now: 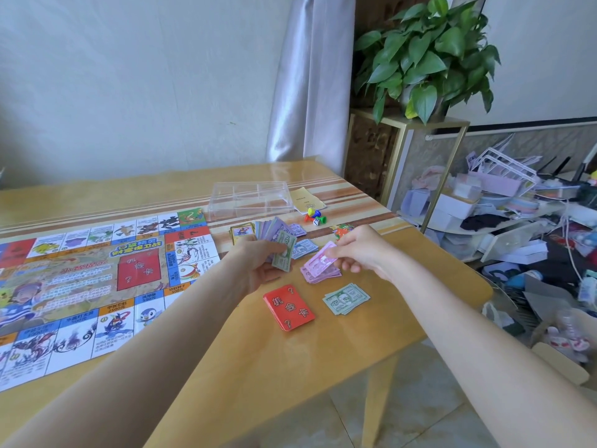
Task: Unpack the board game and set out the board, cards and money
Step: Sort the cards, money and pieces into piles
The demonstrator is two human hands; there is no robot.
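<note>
The game board [80, 279] lies unfolded on the left of the wooden table [403, 302]. My left hand [258, 263] grips a fanned wad of play money [281, 237], purple and green notes. My right hand [358, 250] pinches a pink note [321, 260] just above a pink money pile [318, 274]. A green money pile [346, 299] and a red card deck [288, 307] lie nearer to me. A blue note pile [305, 247] sits between my hands. A yellow-edged card stack [241, 232] lies behind my left hand.
A clear plastic tray [250, 198] stands at the back, with a yellow leaflet [307, 199] and coloured pawns with a die [315, 217] beside it. A potted plant [426, 56] on a gold stand and cluttered shelves [517, 215] fill the right side.
</note>
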